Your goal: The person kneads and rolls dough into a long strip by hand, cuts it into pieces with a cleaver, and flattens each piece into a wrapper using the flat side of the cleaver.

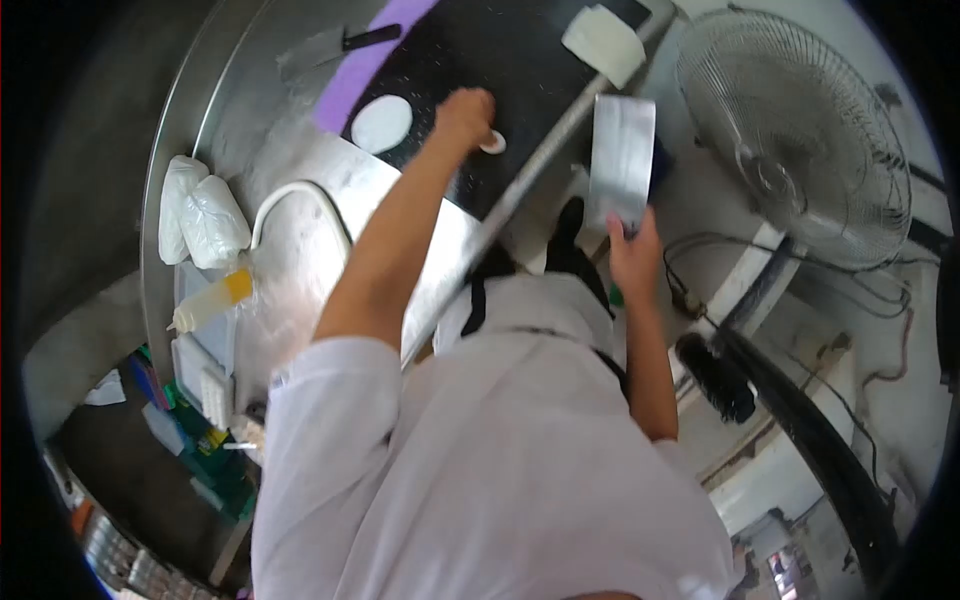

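Observation:
My left hand (466,117) is over the black work surface (450,55), its fingers curled together at a small white disc (495,143) that shows beside them. A larger flat white round (381,124) lies to the left of this hand. My right hand (633,258) is closed round the lower end of a wide rectangular metal blade (622,150), held up beyond the table's edge. The handle end is mostly hidden in the fingers.
A folded pale cloth (604,45) lies by the table edge, near a large fan (790,130). A scraper with a black handle (372,37) crosses a purple strip (365,75). Plastic bags (205,215), a bottle (212,300) and a curved white tube (300,187) are at left.

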`<state>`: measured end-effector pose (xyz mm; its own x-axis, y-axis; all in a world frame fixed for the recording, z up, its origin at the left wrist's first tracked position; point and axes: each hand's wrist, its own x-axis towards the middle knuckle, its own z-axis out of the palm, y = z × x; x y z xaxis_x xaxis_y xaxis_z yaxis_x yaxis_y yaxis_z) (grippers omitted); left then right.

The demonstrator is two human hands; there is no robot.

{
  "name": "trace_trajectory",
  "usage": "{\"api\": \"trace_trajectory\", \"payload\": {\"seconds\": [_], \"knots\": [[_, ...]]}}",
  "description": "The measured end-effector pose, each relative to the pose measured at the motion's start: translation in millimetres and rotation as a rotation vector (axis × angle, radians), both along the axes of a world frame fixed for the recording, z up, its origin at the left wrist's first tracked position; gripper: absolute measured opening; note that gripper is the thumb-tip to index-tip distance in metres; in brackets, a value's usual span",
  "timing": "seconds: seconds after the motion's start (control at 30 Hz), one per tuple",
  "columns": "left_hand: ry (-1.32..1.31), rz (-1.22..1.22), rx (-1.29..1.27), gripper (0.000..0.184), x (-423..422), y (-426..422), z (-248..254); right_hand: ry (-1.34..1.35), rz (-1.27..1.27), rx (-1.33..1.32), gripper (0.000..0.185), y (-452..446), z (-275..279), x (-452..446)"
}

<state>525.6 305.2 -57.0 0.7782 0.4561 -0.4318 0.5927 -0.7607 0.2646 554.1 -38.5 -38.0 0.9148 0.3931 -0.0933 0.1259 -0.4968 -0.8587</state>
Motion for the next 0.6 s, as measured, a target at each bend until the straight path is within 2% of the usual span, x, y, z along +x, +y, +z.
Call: {"api": "trace_trajectory", "payload": {"seconds": [0.03,0.07,0.13,0.17,0.23,0.27,0.3,0.37,0.4,0.43,0.47,0.53,0.6], "knots": [[0.067,-0.013,0.027,0.045,4,1,1,0.049,0.007,-0.028,0.035,-5,-3,4],[0.072,-0.026,0.037,0.045,8,1,0,0.072,0.017,-0.033,0.035,-2,-5,17],[0.115,-0.314,0.066,0.052,26,9,-3,0.052,0.050,0.029,0.040,1,-4,42],[0.123,-0.327,0.081,0.052,32,10,-3,0.046,0.085,0.035,0.042,4,-1,54],[-0.036,-0.022,-0.405,0.053,45,14,-8,0.116,0.065,0.046,0.041,12,3,82],[-0.117,0.094,-0.262,0.069,51,-1,-3,0.162,0.056,0.066,0.040,21,5,97],[-0.112,0.106,-0.267,0.069,48,-16,-20,0.207,0.046,0.087,0.041,29,7,110],[-0.653,0.347,0.169,0.088,37,-39,-62,0.330,0.024,0.116,0.042,51,15,139],[-0.532,0.281,0.231,0.093,31,-45,-56,0.323,0.040,0.111,0.042,65,15,151],[-0.406,0.212,0.285,0.098,23,-50,-47,0.349,0.008,0.220,0.042,79,16,159],[-0.397,0.233,0.208,0.100,24,-47,-44,0.378,-0.027,0.325,0.043,91,14,168],[-0.372,0.185,0.153,0.101,19,-52,-30,0.352,0.009,0.280,0.042,102,-8,184],[-0.348,0.101,0.105,0.104,26,-43,-26,0.303,0.048,0.270,0.042,123,-56,214]]}}
